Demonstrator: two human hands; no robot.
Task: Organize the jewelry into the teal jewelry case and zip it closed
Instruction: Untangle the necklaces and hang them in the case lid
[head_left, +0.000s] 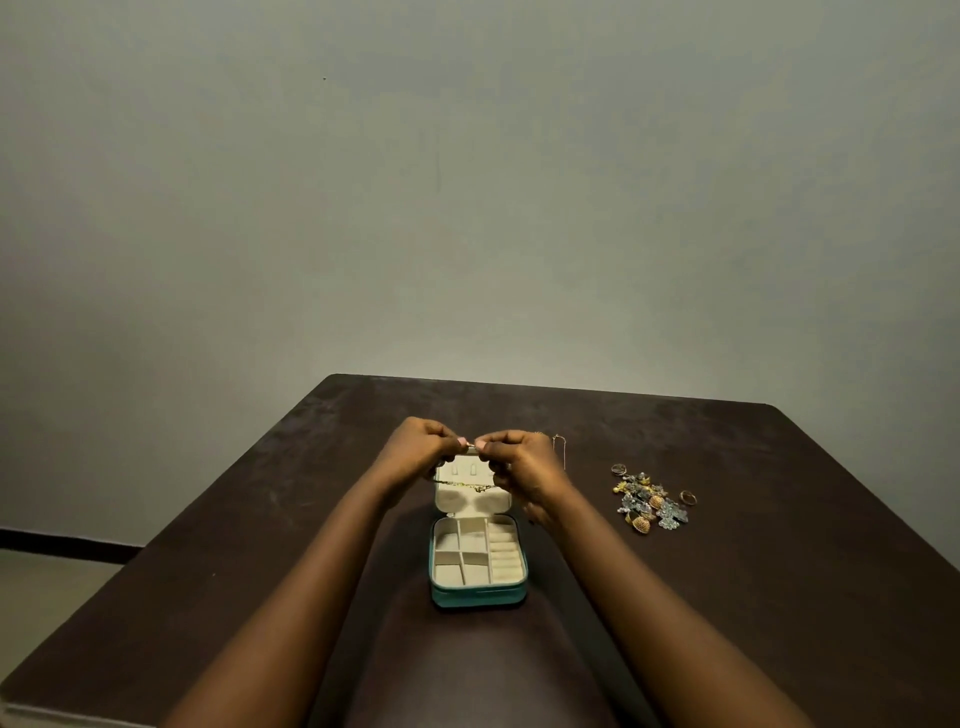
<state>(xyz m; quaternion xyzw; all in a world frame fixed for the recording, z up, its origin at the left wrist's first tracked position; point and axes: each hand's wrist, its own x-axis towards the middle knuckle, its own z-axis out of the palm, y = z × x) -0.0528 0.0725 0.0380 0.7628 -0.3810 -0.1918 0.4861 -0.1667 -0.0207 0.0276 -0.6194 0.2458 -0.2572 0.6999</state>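
Note:
The teal jewelry case (478, 596) stands open at the middle of the dark table, its cream compartments bare and its lid (470, 500) upright. My left hand (418, 449) and my right hand (519, 462) meet over the lid's top edge, fingertips pinching a small clasp of a thin gold chain (470, 486) that drapes across the lid's inside. A pile of earrings and rings (649, 501) lies on the table to the right of the case. Another fine chain (561, 452) lies just beyond my right hand.
The dark brown table (753, 597) runs back to a plain grey wall. Its left edge drops to the floor, and its far right corner is cut at an angle.

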